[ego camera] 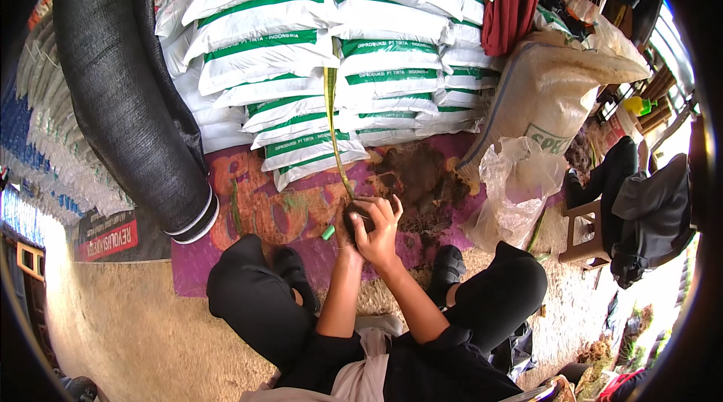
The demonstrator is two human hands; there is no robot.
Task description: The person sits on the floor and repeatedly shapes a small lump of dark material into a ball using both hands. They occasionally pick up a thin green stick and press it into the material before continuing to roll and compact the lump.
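Note:
My left hand (pixel 345 232) and my right hand (pixel 379 231) are together above the board, between my knees. Between them is a dark rounded clump (pixel 364 225), mostly covered by my fingers; I cannot tell what it is made of. A long, narrow green leaf with yellow edges (pixel 332 114) rises from the clump and leans towards the stacked bags. My right thumb presses on the clump, and its fingers curl over the far side. The left hand cups it from the left, its fingers partly hidden. Just left of that hand is a small green cylinder (pixel 328 232).
A purple painted board (pixel 192 266) lies before me, with dark loose soil (pixel 421 167) on it. White bags with green bands (pixel 390 57) are stacked behind. Left stands a black mesh roll (pixel 130 91); right are a clear plastic bag (pixel 517 187), a woven sack (pixel 542 91) and a seated person (pixel 649 204).

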